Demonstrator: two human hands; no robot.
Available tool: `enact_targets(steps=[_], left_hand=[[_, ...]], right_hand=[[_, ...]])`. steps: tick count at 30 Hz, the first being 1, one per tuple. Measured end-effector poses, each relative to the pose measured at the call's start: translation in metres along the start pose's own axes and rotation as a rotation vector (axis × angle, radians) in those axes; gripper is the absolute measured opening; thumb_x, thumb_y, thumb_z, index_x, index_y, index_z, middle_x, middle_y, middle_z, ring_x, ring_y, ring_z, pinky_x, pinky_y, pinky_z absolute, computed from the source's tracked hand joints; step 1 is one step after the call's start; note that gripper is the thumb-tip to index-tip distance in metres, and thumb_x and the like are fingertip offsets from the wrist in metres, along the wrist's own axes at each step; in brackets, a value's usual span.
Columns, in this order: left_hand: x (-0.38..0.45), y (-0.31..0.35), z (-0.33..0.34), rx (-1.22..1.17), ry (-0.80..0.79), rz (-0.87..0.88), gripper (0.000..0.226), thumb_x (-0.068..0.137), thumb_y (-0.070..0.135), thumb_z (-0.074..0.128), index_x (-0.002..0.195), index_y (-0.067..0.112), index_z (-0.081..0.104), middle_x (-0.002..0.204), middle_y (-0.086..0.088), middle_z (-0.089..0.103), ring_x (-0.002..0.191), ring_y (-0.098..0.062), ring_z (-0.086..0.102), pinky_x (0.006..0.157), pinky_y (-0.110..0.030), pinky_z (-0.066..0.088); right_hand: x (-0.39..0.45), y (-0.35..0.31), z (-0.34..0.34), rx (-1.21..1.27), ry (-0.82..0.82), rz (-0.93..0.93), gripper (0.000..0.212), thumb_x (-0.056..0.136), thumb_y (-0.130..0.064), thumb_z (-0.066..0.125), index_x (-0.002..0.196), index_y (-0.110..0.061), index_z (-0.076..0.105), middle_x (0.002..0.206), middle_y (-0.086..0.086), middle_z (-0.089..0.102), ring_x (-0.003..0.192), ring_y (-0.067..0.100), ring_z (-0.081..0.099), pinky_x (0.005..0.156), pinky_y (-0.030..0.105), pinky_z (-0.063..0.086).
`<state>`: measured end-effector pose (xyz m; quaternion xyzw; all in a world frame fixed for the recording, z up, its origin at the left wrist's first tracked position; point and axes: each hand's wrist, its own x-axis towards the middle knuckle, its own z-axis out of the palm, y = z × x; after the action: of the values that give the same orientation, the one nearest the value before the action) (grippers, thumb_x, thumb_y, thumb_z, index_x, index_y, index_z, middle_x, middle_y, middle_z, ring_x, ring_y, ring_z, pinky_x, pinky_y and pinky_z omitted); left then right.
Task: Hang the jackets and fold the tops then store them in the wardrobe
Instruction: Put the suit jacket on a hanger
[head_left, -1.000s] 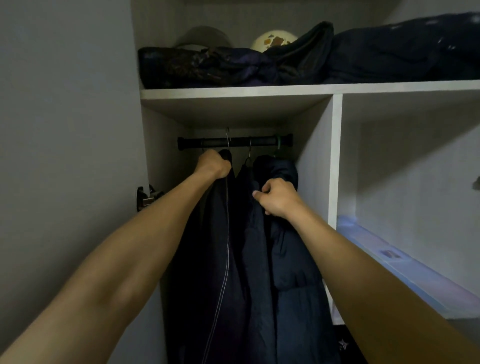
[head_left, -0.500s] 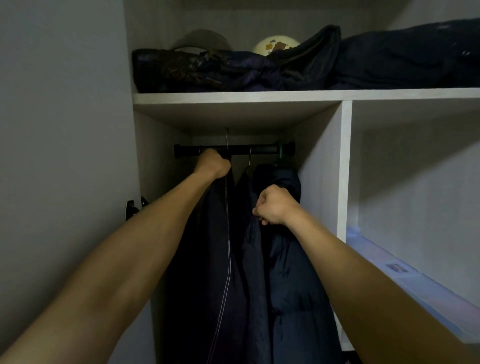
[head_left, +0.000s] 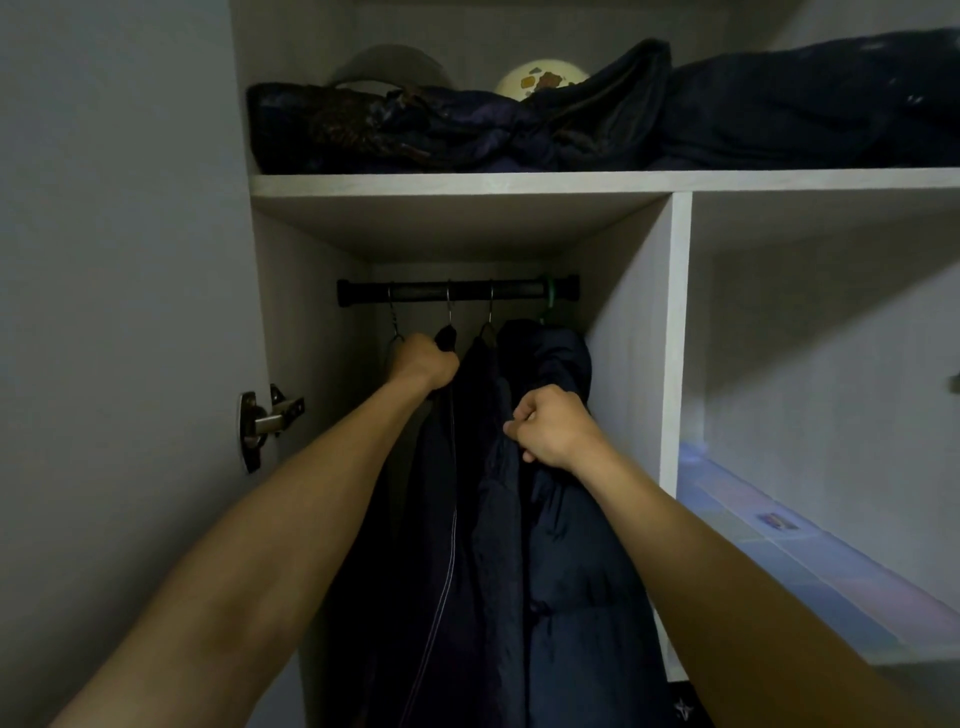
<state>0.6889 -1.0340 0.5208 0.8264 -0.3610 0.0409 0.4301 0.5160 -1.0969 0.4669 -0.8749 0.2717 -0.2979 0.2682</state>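
**Dark jackets on the wardrobe rail**

The wardrobe (head_left: 675, 332) holds dark jackets (head_left: 519, 519) hanging from a black rail (head_left: 457, 291); bundled dark clothes (head_left: 441, 130) fill its top shelf. The left hand (head_left: 423, 361) is fisted around one jacket's shoulder. The right hand (head_left: 553, 428), fingers curled, pinches the puffy navy jacket's fabric.
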Motion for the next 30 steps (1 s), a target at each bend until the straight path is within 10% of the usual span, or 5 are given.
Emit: enact_targets(steps=[13,24,28,30], left_hand=[[-0.044,-0.015,-0.003,0.105,-0.049,0.059,0.037,0.096,0.016,0.051,0.061,0.016,0.039,0.064,-0.001,0.042,0.055,-0.013,0.041,0.046,-0.024,0.031],[-0.060,-0.029,-0.002,-0.031,0.041,0.071,0.050,0.098,0.049,0.049,0.060,0.017,0.044,0.063,-0.001,0.049,0.060,-0.019,0.051,0.055,-0.025,0.036],[-0.049,-0.035,-0.016,0.259,0.402,0.111,0.040,0.094,0.045,0.053,0.107,0.008,0.059,0.112,-0.015,0.058,0.107,-0.032,0.055,0.079,-0.038,0.049],[-0.041,-0.040,-0.019,0.360,0.312,0.009,0.057,0.091,0.042,0.060,0.132,0.005,0.047,0.133,-0.018,0.049,0.121,-0.036,0.048,0.094,-0.043,0.046]], right_hand=[[-0.015,-0.002,0.013,-0.015,0.035,-0.013,0.022,0.093,-0.010,0.057,0.094,0.011,0.065,0.090,0.026,0.070,0.069,0.023,0.060,0.072,0.042,0.057],[-0.013,-0.010,0.004,-0.025,0.082,-0.057,0.016,0.091,-0.016,0.062,0.087,-0.002,0.068,0.086,0.012,0.070,0.080,0.025,0.067,0.078,0.037,0.059],[-0.009,-0.016,0.001,0.014,0.171,-0.130,0.010,0.090,-0.017,0.064,0.086,-0.010,0.070,0.084,0.003,0.068,0.082,0.015,0.063,0.072,0.021,0.050],[-0.011,-0.019,0.000,0.039,0.182,-0.152,0.009,0.090,-0.018,0.065,0.087,-0.011,0.070,0.079,-0.001,0.066,0.075,0.009,0.060,0.062,0.014,0.046]])
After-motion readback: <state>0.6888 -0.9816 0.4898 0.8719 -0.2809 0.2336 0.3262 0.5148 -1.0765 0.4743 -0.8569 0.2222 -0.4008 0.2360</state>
